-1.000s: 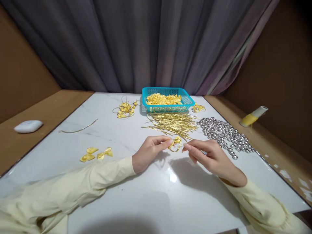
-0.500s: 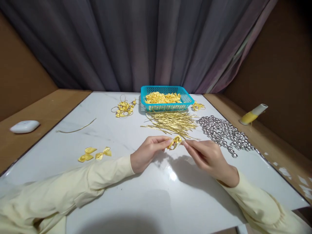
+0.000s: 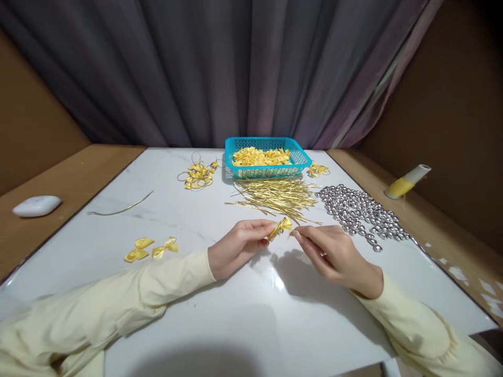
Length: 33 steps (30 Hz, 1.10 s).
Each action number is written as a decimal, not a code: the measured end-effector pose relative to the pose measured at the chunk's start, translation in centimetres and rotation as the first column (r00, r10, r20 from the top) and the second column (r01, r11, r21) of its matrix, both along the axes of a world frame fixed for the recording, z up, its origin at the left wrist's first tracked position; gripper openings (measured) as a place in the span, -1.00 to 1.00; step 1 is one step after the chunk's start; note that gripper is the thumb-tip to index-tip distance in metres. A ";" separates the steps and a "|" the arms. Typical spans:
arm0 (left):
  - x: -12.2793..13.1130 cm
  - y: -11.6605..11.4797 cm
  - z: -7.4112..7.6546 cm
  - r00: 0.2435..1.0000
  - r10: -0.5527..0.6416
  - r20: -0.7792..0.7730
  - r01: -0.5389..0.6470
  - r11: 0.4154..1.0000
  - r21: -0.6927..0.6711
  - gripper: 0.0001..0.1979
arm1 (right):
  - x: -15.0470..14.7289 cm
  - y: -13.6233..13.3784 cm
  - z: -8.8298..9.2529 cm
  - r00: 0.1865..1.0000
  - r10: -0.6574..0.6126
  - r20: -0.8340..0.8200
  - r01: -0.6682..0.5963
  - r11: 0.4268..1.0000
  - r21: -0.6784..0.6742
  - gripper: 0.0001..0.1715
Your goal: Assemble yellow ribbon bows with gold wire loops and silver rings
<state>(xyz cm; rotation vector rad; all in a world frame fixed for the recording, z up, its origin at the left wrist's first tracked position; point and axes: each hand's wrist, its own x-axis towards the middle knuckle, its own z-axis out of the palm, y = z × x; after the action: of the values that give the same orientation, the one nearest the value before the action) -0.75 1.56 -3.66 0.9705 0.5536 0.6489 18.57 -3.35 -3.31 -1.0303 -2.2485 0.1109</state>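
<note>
Between thumb and fingers, my left hand pinches a yellow ribbon bow above the middle of the table. A gold cord and a small silver bead show against the bow. My right hand is closed at the bow's right side, its thumb and forefinger pressed together on what looks like the cord's end, mostly hidden by the fingertips. Just beyond both hands lies a pile of gold cords. Silver beads are spread past my right hand. Two loose yellow bows rest beyond my left forearm.
A blue basket of yellow bows stands at the back. Finished-looking bows with cord loops lie left of it, and more bows lie right. A single cord, a white rounded object and a yellow-and-white tube are at the sides.
The loop of cord at the bow has drawn smaller and flatter against it. My right hand has shifted slightly left and down; my left hand keeps its pinch.
</note>
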 end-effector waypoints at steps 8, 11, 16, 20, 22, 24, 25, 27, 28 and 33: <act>0.1 -0.1 0.2 1.000 -0.024 0.006 0.024 0.999 -0.033 -0.91 | 0.0 0.0 0.1 1.000 0.007 -0.030 -0.006 1.000 0.023 -0.82; 0.1 -0.1 0.2 1.000 -0.025 -0.002 0.025 0.999 -0.030 -0.89 | -0.1 0.0 0.1 0.999 0.017 -0.035 -0.017 1.000 0.011 -0.82; 0.0 0.0 0.1 0.999 -0.039 0.015 0.039 0.999 -0.030 -0.88 | -0.2 0.0 0.1 0.999 0.017 -0.030 -0.017 1.000 -0.009 -0.82; 0.0 0.0 0.1 0.999 -0.048 0.026 0.049 0.999 -0.018 -0.88 | -0.3 0.0 0.3 1.000 0.010 -0.015 -0.010 1.000 -0.015 -0.80; 0.0 -0.1 0.2 0.999 -0.049 0.025 0.049 0.999 -0.009 -0.88 | -0.3 -0.1 0.4 1.000 0.015 -0.018 -0.015 1.000 -0.018 -0.80; 0.0 -0.1 0.3 0.999 -0.045 0.021 0.045 0.999 -0.004 -0.89 | -0.3 -0.2 0.5 0.999 0.021 -0.029 -0.021 0.999 -0.023 -0.79; 0.0 -0.2 0.3 0.999 -0.044 0.018 0.044 0.999 -0.002 -0.89 | -0.4 -0.3 0.5 0.999 0.024 -0.034 -0.025 0.999 -0.029 -0.79; 0.1 -0.2 0.3 0.999 -0.046 0.012 0.045 0.999 0.008 -0.89 | -0.4 -0.4 0.5 0.999 0.029 -0.044 -0.030 0.999 -0.039 -0.78; 0.1 -0.2 0.3 0.999 -0.047 0.010 0.047 0.999 0.017 -0.88 | -0.4 -0.4 0.6 0.998 0.029 -0.047 -0.031 0.999 -0.043 -0.79; 0.0 -0.1 0.2 0.999 -0.053 0.000 0.053 0.998 0.012 -0.87 | -0.5 -0.4 0.8 0.997 0.033 -0.072 -0.038 0.997 -0.074 -0.80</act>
<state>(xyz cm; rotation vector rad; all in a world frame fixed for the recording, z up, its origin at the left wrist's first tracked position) -0.76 1.42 -3.48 0.9935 0.5218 0.6056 18.04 -3.79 -2.53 -1.0100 -2.2137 0.2457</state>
